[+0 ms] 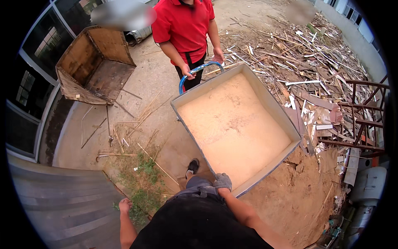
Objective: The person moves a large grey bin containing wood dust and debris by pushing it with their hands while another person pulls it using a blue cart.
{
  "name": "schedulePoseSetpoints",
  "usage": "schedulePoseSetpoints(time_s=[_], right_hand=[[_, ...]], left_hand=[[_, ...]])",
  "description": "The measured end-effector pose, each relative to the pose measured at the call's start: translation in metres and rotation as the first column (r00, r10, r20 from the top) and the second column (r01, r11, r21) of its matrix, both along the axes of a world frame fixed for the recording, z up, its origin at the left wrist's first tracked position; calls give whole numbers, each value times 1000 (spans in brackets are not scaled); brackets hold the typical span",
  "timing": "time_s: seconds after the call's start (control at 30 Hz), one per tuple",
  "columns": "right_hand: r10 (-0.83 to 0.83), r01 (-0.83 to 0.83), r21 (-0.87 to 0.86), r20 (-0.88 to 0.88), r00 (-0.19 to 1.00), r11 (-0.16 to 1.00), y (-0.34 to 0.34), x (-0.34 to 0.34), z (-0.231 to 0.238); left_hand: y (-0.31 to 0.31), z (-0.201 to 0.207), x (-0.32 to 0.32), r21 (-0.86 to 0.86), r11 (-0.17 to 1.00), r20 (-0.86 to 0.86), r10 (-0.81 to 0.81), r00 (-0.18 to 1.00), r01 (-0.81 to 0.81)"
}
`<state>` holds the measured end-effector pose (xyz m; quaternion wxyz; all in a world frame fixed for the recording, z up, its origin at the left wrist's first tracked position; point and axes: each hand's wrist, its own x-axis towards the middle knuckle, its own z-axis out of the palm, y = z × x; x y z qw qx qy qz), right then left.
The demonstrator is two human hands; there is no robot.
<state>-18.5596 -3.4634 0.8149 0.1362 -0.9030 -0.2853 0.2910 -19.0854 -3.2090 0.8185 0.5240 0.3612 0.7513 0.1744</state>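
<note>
A large metal cart (271, 169), filled with fine pale-tan material (238, 124) that looks like sawdust, stands tilted across the view in front of me. My right hand (223, 181), in a grey glove, grips its near-left rim. Bare and away from the cart, my left hand (125, 205) hangs low at the left with fingers curled, and I see nothing in it. Opposite me, a person in a red shirt (182, 31) holds the cart's curved blue handle (195, 74) with one hand; their other hand is beside it.
Scrap wood (298, 62) covers the ground at the right, near a rusty metal frame (360, 116). An open wooden crate (110, 79) sits at the far left. Corrugated metal sheeting (66, 203) borders the near left, beside green weeds (147, 172) and loose sticks.
</note>
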Motion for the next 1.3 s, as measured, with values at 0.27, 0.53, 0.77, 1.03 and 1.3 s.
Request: schedulePoseSetpoints(time_s=[0.27,0.53,0.77,1.03,1.3], right_hand=[[-136,143,99,-73,988,985,-6,-5,-39],[-192,191,-22,-51,980,981,-2,-7,8],[-272,272,-48,-11,962,961,-1,-3,13],[-332,329,-62,-45,942,942,-4,1,30],[-380,380,-23,5,925,925,-21,-6,28]], left_hand=[[269,-9,289,135,691,-119,-700,704,710],[359,4,615,317,93,-372,-903,214,944],[369,-63,692,65,-110,-325,-942,-83,992],[378,-74,707,-110,154,-128,-982,140,982],[337,-38,711,-490,124,-50,-992,114,863]])
